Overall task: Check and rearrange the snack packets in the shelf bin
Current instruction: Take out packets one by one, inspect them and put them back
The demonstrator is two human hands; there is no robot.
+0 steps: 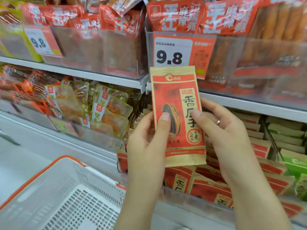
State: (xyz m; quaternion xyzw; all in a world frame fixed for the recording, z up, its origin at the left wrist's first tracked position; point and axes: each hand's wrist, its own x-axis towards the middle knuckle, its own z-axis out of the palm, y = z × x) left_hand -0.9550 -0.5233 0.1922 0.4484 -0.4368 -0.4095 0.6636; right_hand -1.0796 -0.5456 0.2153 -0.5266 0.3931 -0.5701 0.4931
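In the head view, a red and tan packet (178, 117) is held upright between the two hands, in front of the shelves and above the bin (199, 199). Its printed face is turned toward the camera. The left hand (146, 143) is placed at the packet's lower left edge, with the thumb laid up the front over the printed seed and the fingers hidden behind; the packet is pinched there. The right hand (227, 128) is set against the packet's right edge, with the thumb tip pressed on the front and the fingers curled behind it. A ring (218, 122) is worn on one finger of that hand. Below and behind the packet, more packets (209, 188) of the same print are stacked in the bin, some leaning. A price tag (173, 53) marked 9.8 is seen just above the packet's top edge. A white basket (66, 193) with an orange rim is seen at lower left, well apart from the hands.
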